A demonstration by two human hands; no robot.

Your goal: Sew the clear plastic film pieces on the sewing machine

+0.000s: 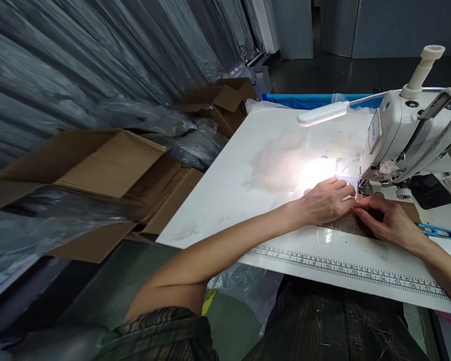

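Note:
In the head view my left hand [328, 200] is just left of the needle area of a white sewing machine [393, 135]. Its fingers are bent and pressed together at a small piece of work beside the presser foot [361, 186]. My right hand [393, 220] comes in from the right, thumb and forefinger pinched together close to the left fingertips. What the fingertips hold is too small and covered to name. Under both hands lies a shiny brown sheet [348, 224], partly hidden. A small lamp [323, 114] lights the spot brightly.
The white table [218, 200] has a printed ruler [323, 264] along its front edge. A blue-handled tool [438, 231] and a dark flat object [430, 191] lie right. Open cardboard boxes [108, 160] with plastic stand left, near a grey curtain [97, 55].

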